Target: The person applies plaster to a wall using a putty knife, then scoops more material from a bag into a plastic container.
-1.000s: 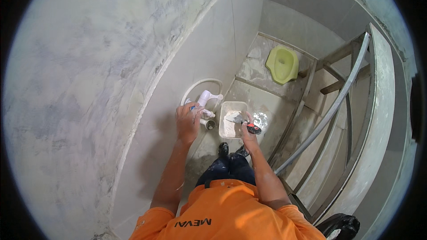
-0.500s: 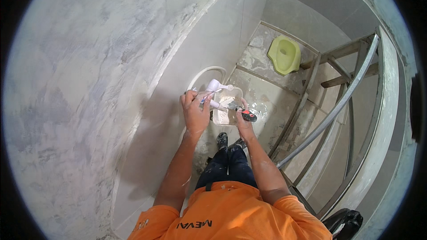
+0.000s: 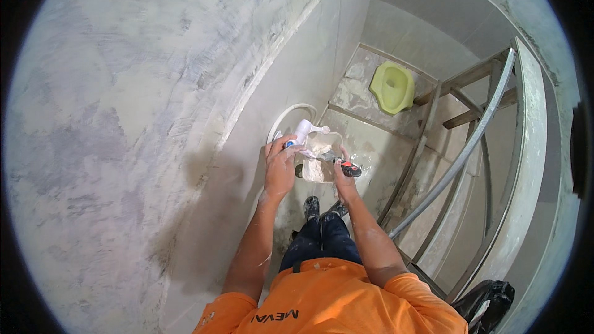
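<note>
My left hand (image 3: 281, 168) is closed on a white plastic tap-like fitting (image 3: 303, 131) with a short spout pointing right and a blue spot near my fingers. In my right hand (image 3: 344, 180) is a putty knife with a black and red handle (image 3: 350, 169). Its grey blade (image 3: 327, 156) points left, toward the fitting. Beneath both hands shows a pale rectangular tub (image 3: 320, 179) with white paste (image 3: 317, 167) in it. My right fingers overlap the tub's side; I cannot tell whether they touch it.
A white hose (image 3: 289, 109) curves along the grey tiled wall at the left. A yellow-green squat toilet (image 3: 393, 88) lies at the far end. To the right stands a metal-and-wood ladder-like frame (image 3: 455, 173), with a black plastic bag (image 3: 486, 303) near its foot.
The fitting has turned in my left hand, so its blue-marked end now shows by my fingers. Both hands sit slightly lower and further right in view; the putty knife stays in my right hand.
</note>
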Available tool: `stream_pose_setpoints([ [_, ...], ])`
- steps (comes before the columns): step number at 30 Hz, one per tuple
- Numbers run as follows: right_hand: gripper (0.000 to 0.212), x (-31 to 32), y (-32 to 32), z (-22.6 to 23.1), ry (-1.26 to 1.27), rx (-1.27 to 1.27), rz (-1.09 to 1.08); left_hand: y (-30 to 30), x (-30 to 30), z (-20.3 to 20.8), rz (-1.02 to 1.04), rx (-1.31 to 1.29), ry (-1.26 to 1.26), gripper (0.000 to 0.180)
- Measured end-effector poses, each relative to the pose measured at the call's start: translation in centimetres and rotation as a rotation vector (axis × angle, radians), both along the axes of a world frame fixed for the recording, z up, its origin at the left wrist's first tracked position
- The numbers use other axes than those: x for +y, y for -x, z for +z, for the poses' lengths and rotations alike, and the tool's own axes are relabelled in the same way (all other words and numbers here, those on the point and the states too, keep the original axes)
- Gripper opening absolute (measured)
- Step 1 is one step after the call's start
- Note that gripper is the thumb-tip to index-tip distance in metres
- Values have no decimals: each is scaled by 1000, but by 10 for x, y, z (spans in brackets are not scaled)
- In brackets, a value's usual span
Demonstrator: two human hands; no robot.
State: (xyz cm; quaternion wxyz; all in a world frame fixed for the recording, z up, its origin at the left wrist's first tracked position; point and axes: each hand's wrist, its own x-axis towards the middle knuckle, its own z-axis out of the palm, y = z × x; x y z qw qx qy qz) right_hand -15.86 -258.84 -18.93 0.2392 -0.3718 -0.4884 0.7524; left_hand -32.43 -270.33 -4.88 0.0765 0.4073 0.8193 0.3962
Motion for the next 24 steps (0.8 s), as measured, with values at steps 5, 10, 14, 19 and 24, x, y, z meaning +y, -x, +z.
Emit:
stream_pose_setpoints([
  [5, 59, -15, -8, 4, 10, 38, -23, -4, -3, 12, 24, 24, 0, 23],
  [10, 59, -10, -14, 21, -24, -1, -13, -6, 8, 20, 120, 31, 29, 16],
  [14, 61, 4, -23, 30, -68, -9, -6, -7, 6, 30, -26, 34, 21, 16],
  [19, 63, 8, -76, 59, -43, 4, -78, -64, 5, 58, 22, 122, -66, 25],
  [24, 59, 36, -169, 119, -152, -84, -58, -154, -3, 78, 86, -110, -270, 22],
])
